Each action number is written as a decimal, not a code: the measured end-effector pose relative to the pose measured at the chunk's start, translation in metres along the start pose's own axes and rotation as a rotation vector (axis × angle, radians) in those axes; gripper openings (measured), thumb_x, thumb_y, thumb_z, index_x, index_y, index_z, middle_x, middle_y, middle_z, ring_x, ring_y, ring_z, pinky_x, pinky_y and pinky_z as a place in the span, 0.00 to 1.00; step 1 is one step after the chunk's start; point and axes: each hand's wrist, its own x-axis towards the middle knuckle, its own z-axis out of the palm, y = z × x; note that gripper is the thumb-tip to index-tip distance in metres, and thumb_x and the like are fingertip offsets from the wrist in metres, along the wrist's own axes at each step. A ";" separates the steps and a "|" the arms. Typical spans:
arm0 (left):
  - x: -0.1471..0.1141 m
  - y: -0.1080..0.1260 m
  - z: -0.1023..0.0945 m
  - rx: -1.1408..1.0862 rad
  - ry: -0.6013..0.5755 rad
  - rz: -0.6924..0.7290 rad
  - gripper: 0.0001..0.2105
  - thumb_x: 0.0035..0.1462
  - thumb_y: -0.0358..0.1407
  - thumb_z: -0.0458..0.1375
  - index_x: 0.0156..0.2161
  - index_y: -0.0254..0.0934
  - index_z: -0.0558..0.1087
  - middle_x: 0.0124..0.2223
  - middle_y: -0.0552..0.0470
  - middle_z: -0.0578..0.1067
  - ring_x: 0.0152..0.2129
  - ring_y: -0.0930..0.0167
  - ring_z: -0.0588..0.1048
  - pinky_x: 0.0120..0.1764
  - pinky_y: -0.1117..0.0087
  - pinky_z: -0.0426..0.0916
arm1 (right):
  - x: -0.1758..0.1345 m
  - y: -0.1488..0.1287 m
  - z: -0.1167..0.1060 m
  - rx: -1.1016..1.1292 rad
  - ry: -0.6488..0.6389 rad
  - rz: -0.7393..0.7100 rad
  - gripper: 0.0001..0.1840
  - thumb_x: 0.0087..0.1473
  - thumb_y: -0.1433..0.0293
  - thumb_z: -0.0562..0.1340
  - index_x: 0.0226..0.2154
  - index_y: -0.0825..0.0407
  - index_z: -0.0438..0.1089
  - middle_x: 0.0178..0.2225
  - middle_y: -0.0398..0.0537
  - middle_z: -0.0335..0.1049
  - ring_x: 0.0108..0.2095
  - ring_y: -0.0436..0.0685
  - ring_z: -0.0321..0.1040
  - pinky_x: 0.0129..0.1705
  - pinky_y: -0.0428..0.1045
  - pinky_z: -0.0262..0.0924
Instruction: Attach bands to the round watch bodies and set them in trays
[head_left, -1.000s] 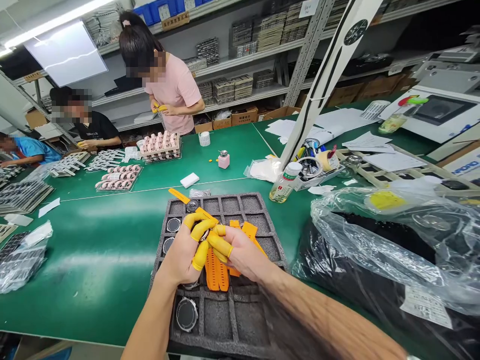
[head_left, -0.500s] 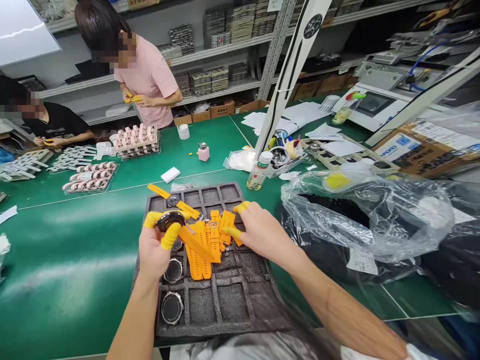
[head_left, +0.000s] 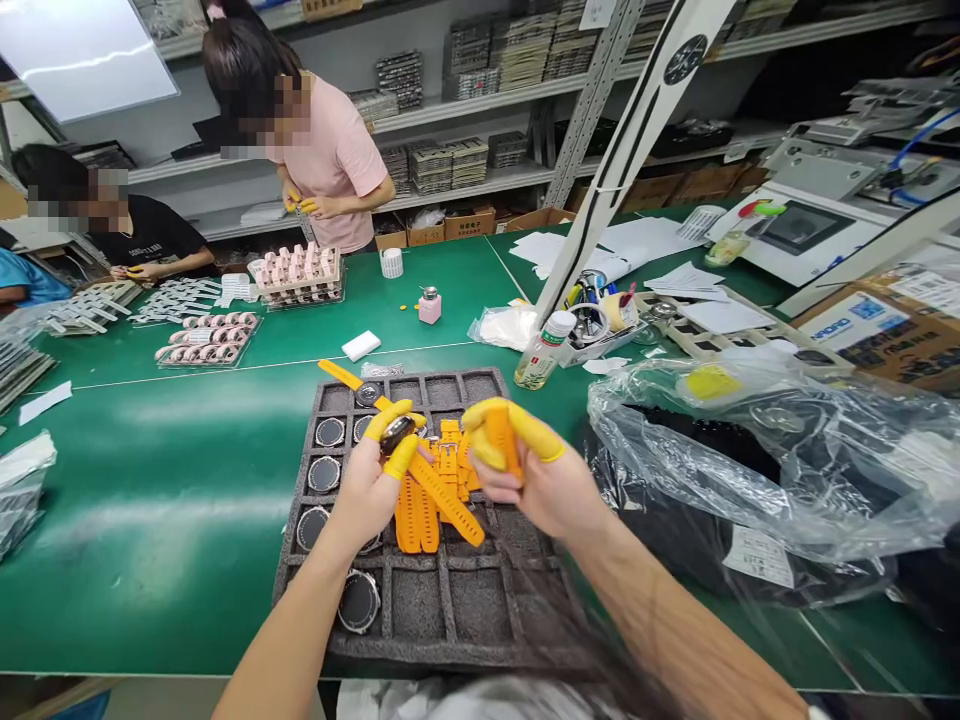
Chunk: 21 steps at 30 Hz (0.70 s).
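Observation:
My left hand (head_left: 375, 482), with yellow finger cots, is closed around a dark round watch (head_left: 396, 432). A long orange strap (head_left: 450, 500) hangs from that watch toward the lower right. In my right hand (head_left: 536, 465), also in yellow cots, a short orange watch strap (head_left: 504, 440) is pinched upright. Below both hands is a grey foam tray (head_left: 480, 605) with square pockets. More orange straps (head_left: 417, 515) lie piled on it. Several round watch heads (head_left: 360, 600) sit in its left pockets, and a watch with an orange strap (head_left: 367, 393) rests across its far left corner.
A clear plastic bag (head_left: 750, 480) over dark material lies to the right. Behind the tray stand a capped bottle (head_left: 546, 350), a pink dispenser (head_left: 430, 306) and a white block (head_left: 361, 346). Two co-workers handle small items across the green table (head_left: 165, 480), near trays of pink watches (head_left: 300, 275).
My right hand has lifted a strap from the pile and brought it up beside the watch. The watch in my left hand has turned slightly, and the camera view has shifted left.

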 end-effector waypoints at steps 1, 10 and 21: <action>-0.001 0.000 0.000 0.068 -0.004 0.040 0.19 0.70 0.41 0.59 0.62 0.38 0.69 0.52 0.42 0.81 0.47 0.63 0.82 0.52 0.59 0.78 | 0.000 0.006 0.007 0.030 -0.065 0.057 0.28 0.58 0.42 0.67 0.37 0.50 0.68 0.23 0.35 0.53 0.19 0.46 0.42 0.21 0.45 0.40; -0.005 -0.005 -0.010 0.374 -0.156 0.360 0.31 0.64 0.21 0.50 0.69 0.47 0.66 0.64 0.45 0.72 0.62 0.64 0.71 0.65 0.57 0.66 | 0.014 0.042 0.014 -0.155 -0.264 0.103 0.29 0.57 0.43 0.70 0.35 0.52 0.65 0.20 0.37 0.65 0.16 0.45 0.51 0.19 0.43 0.44; -0.004 -0.004 -0.011 0.388 -0.183 0.379 0.32 0.63 0.21 0.50 0.69 0.46 0.66 0.63 0.43 0.72 0.60 0.61 0.72 0.62 0.55 0.70 | 0.015 0.041 0.015 -0.101 -0.256 0.136 0.29 0.54 0.45 0.72 0.33 0.51 0.66 0.16 0.33 0.58 0.15 0.45 0.46 0.16 0.43 0.40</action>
